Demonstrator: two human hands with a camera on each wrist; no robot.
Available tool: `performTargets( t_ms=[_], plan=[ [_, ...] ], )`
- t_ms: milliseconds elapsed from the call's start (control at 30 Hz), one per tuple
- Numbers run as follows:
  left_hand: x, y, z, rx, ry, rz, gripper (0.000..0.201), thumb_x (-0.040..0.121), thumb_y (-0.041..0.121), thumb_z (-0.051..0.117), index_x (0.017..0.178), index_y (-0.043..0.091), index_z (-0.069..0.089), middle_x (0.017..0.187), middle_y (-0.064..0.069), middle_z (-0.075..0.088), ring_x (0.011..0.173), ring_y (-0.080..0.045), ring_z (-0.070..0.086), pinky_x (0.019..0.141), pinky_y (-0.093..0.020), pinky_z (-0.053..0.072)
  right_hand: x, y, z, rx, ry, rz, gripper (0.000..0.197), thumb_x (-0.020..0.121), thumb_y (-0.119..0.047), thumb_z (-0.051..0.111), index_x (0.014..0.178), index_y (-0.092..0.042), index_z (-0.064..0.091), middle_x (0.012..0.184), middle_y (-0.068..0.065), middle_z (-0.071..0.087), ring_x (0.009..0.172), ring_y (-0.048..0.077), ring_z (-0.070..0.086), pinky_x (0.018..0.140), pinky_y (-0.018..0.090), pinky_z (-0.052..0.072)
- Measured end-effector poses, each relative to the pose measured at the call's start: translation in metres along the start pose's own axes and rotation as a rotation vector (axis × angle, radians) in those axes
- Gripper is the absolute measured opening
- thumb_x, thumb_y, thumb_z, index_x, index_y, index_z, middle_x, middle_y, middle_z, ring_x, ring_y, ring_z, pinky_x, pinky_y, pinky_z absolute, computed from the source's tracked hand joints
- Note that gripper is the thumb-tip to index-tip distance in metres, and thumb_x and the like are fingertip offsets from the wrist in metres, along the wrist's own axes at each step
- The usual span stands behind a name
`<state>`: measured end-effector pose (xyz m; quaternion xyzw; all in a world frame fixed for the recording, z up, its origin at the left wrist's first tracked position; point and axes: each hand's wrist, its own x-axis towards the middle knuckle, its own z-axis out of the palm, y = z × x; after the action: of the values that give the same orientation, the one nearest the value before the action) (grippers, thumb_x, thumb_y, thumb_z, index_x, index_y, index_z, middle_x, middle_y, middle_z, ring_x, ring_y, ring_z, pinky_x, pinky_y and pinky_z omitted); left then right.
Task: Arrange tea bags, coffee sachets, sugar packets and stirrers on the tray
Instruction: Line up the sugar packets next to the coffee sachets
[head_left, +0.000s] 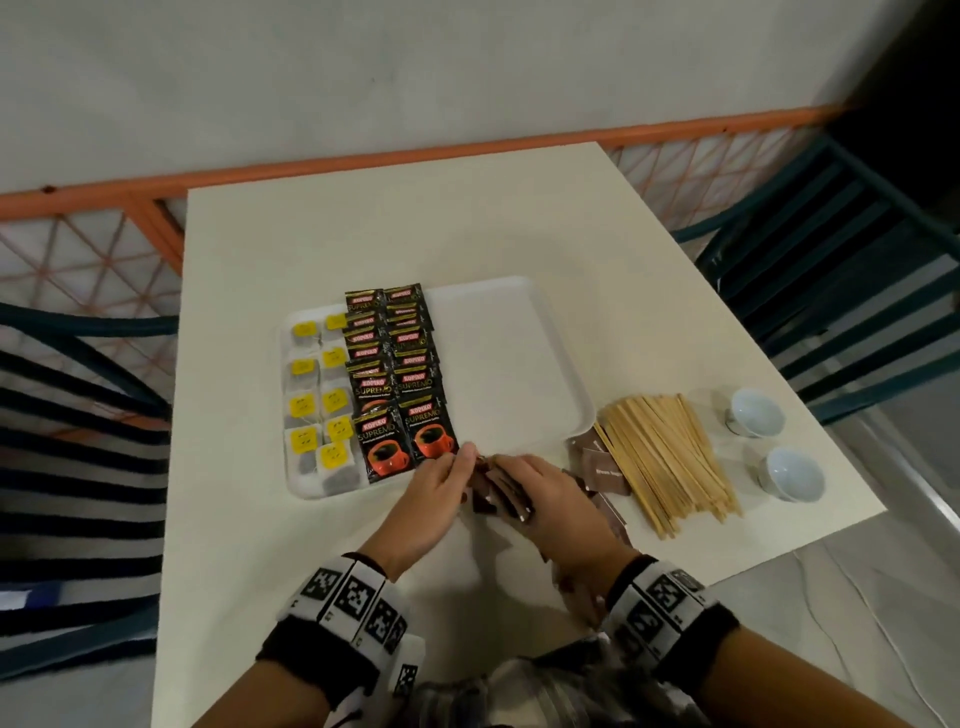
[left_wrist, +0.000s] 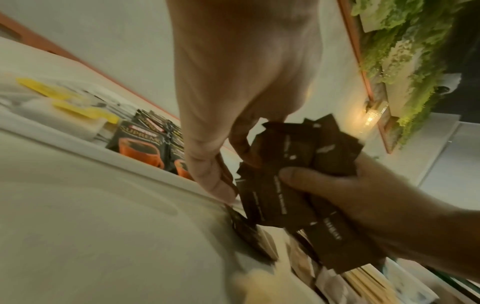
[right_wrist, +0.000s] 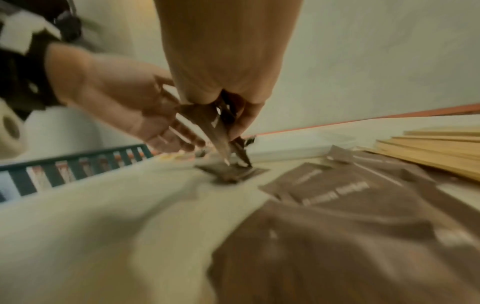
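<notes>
We note the tray (head_left: 524, 332) holds tea bags (head_left: 319, 402) and coffee sachets (head_left: 400, 384); right hand (head_left: 550, 493) clasps sugar packets (head_left: 498, 488), left hand (head_left: 441, 480) pinches one.

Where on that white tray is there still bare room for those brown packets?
The tray's right half is bare, bordered by the coffee sachets on its left and its own rim. The left side is crowded: tea bags, then sachets. Beside the tray, stirrers and loose sugar packets fill the table.

Head cam looks down on counter (head_left: 322, 519); both wrist cams low, close-up, sharing the hands' (left_wrist: 233, 86) brown packets (right_wrist: 223, 127).
</notes>
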<state>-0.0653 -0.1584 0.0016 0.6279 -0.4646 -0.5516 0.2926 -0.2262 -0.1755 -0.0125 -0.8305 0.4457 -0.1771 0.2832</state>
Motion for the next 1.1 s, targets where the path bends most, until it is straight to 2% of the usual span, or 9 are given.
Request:
performTargets(
  t_ms=[100, 200, 267, 467, 567, 767, 900, 967, 1100],
  plan=[
    [0.000, 0.008, -0.008, -0.221, 0.043, -0.126, 0.065, 0.082, 0.067, 0.025, 0.115, 0.018, 0.052, 0.114, -0.007, 0.057, 0.105, -0.022, 0.058, 0.095, -0.042, 0.048, 0.009, -0.014, -0.025, 0.249, 0.037, 0.115, 0.031, 0.086, -0.017, 0.063, 0.116, -0.022, 0.057, 0.101, -0.006, 0.066, 0.086, 0.000, 0.060, 0.078, 0.007, 0.044],
    [0.001, 0.018, -0.013, -0.432, 0.042, -0.227, 0.062, 0.085, 0.067, 0.024, 0.114, 0.023, 0.058, 0.113, -0.007, 0.062, 0.100, -0.025, 0.062, 0.088, -0.042, 0.050, 0.022, -0.021, -0.042, 0.606, 0.039, 0.209, 0.020, 0.086, -0.013, 0.063, 0.097, -0.029, 0.059, 0.078, -0.014, 0.067, 0.072, -0.003, 0.065, 0.063, 0.010, 0.049],
    [0.000, 0.026, -0.014, -0.584, -0.009, -0.258, 0.065, 0.084, 0.068, 0.027, 0.112, 0.022, 0.064, 0.110, -0.011, 0.067, 0.097, -0.031, 0.066, 0.083, -0.044, 0.052, 0.032, -0.021, -0.045, 0.709, 0.030, 0.237, 0.019, 0.085, -0.014, 0.065, 0.095, -0.029, 0.062, 0.079, -0.014, 0.069, 0.073, -0.005, 0.066, 0.062, 0.009, 0.049],
    [-0.002, 0.037, -0.014, -0.838, -0.034, -0.223, 0.063, 0.078, 0.066, 0.044, 0.107, 0.016, 0.069, 0.107, -0.015, 0.069, 0.097, -0.035, 0.066, 0.092, -0.055, 0.049, 0.050, -0.024, -0.037, 0.542, -0.016, 0.076, 0.020, 0.084, -0.020, 0.065, 0.102, -0.028, 0.059, 0.088, -0.012, 0.066, 0.083, 0.000, 0.062, 0.075, 0.011, 0.048],
    [-0.001, 0.042, -0.016, -0.921, -0.014, -0.199, 0.060, 0.075, 0.062, 0.049, 0.102, 0.012, 0.068, 0.098, -0.012, 0.071, 0.092, -0.030, 0.067, 0.085, -0.052, 0.052, 0.054, -0.027, -0.027, 0.466, -0.031, 0.009, 0.027, 0.083, -0.025, 0.066, 0.109, -0.020, 0.058, 0.096, -0.008, 0.065, 0.089, 0.006, 0.060, 0.080, 0.016, 0.047],
    [0.006, 0.046, -0.017, -1.022, 0.032, -0.197, 0.033, 0.085, 0.044, 0.045, 0.093, 0.017, 0.063, 0.074, -0.005, 0.066, 0.070, -0.020, 0.065, 0.069, -0.037, 0.050, 0.062, -0.029, -0.009, 0.261, 0.087, -0.130, 0.047, 0.077, -0.039, 0.063, 0.118, -0.016, 0.057, 0.103, 0.002, 0.054, 0.094, 0.006, 0.045, 0.085, 0.002, 0.031],
    [0.009, 0.046, -0.014, -1.109, 0.066, -0.188, 0.026, 0.080, 0.037, 0.049, 0.082, 0.018, 0.067, 0.070, -0.003, 0.064, 0.063, -0.018, 0.065, 0.067, -0.033, 0.045, 0.062, -0.032, -0.011, 0.326, 0.036, -0.106, 0.052, 0.081, -0.023, 0.066, 0.130, -0.018, 0.050, 0.102, -0.005, 0.045, 0.093, 0.006, 0.048, 0.083, 0.011, 0.037],
    [0.010, 0.044, -0.013, -1.089, 0.043, -0.196, 0.040, 0.086, 0.040, 0.041, 0.073, 0.016, 0.070, 0.072, -0.006, 0.067, 0.069, -0.022, 0.066, 0.071, -0.038, 0.047, 0.061, -0.032, -0.016, 0.359, 0.039, -0.120, 0.060, 0.083, -0.021, 0.065, 0.136, -0.024, 0.039, 0.106, -0.008, 0.050, 0.096, 0.005, 0.051, 0.083, 0.009, 0.040],
    [0.006, 0.048, -0.010, -1.065, -0.025, -0.230, 0.045, 0.086, 0.051, 0.036, 0.095, 0.022, 0.069, 0.094, -0.010, 0.072, 0.098, -0.031, 0.063, 0.083, -0.051, 0.047, 0.059, -0.031, -0.021, 0.403, 0.090, -0.164, 0.051, 0.087, -0.021, 0.060, 0.132, -0.032, 0.039, 0.114, -0.007, 0.061, 0.101, 0.003, 0.058, 0.090, 0.023, 0.049]
  ],
)
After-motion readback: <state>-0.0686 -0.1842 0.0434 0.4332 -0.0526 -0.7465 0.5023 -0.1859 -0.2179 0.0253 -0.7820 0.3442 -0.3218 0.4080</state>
